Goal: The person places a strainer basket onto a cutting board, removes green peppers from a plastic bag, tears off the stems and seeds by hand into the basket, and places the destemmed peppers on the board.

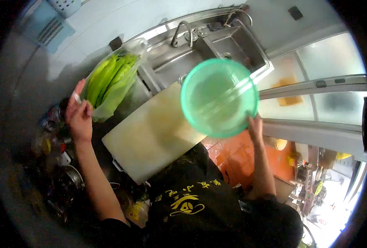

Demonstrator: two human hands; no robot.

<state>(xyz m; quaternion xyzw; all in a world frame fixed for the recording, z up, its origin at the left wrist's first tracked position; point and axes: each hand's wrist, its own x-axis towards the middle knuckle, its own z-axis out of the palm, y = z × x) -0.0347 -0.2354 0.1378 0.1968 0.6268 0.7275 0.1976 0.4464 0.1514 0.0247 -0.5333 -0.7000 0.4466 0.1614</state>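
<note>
At the left, my left hand [79, 113] is raised beside a clear plastic bag [118, 98] of long green vegetables [105, 78]. Some of its fingers stretch upward, while the thumb and a finger come close together near the bag's edge. My right hand [256, 126] grips the lower right rim of a round green basin [220, 97], tilted over the right end of a large pale cutting board [150, 132]. The inside of the basin is partly blurred, with light streaks across it.
Behind the board is a steel double sink [179, 62] with a curved faucet [182, 33]. A light blue basket [47, 29] hangs at the upper left. Pots and jars crowd the lower left, including a metal pot [71, 177]. Orange floor [237, 157] shows at the right.
</note>
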